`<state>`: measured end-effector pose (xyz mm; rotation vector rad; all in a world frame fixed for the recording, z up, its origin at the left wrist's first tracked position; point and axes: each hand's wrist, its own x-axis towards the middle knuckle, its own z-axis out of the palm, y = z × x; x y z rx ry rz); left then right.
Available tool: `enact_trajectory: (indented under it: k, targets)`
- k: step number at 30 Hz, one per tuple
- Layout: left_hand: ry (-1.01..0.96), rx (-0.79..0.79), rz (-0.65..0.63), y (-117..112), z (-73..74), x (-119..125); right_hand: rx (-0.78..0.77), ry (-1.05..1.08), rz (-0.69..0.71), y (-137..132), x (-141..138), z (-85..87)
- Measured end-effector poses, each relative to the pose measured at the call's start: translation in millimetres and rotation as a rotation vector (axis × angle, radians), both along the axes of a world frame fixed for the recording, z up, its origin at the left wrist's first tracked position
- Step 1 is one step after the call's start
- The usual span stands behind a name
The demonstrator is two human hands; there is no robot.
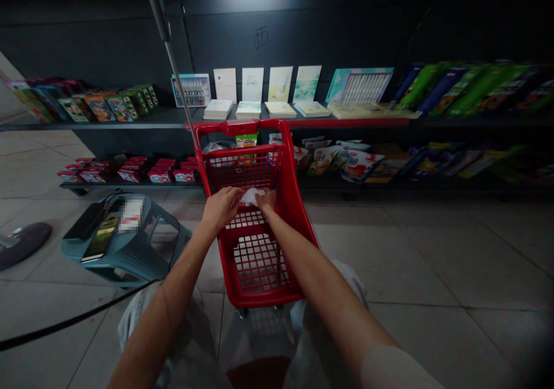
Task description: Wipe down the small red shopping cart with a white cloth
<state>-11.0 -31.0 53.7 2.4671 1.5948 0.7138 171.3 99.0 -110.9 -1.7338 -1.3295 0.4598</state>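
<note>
A red plastic shopping cart stands right in front of me, its lattice basket facing up. Inside it, about midway along, a crumpled white piece, tissue or thin cloth, is held between my two hands. My left hand has its fingers curled and closed at the left edge of the white piece. On the other edge, my right hand is closed, pinching it. The fingertips of both hands are partly blurred and hard to make out.
A blue-grey plastic stool at left bears a phone and a black case. Behind the cart, a dark shelf carries books, boxes and snack bags. A metal pole rises at the cart's left; a black strap crosses lower left.
</note>
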Motion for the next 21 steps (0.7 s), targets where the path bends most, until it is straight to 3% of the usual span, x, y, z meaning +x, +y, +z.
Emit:
enact_trajectory:
  k: [7,10,13,17,19,21]
  targets:
    - [0.115,0.033,0.053,-0.1,-0.8,1.6,0.192,0.046,-0.114,26.0,2.1,45.5]
    - [0.170,0.037,0.079,-2.2,2.5,3.1,0.161,-0.021,-0.042,15.5,4.6,40.2]
    - [0.214,0.034,0.095,-3.8,5.4,4.0,0.020,-0.062,0.066,-4.4,7.0,18.9]
    - [0.227,0.035,0.106,-3.3,5.3,3.0,-0.131,-0.059,0.073,-22.7,8.7,-1.7]
    - [0.218,0.045,0.099,-2.7,4.2,2.3,-0.137,-0.057,0.059,-20.8,7.3,4.2]
    - [0.203,0.052,0.092,-2.4,3.4,2.0,-0.104,-0.061,0.056,-11.5,3.9,22.6]
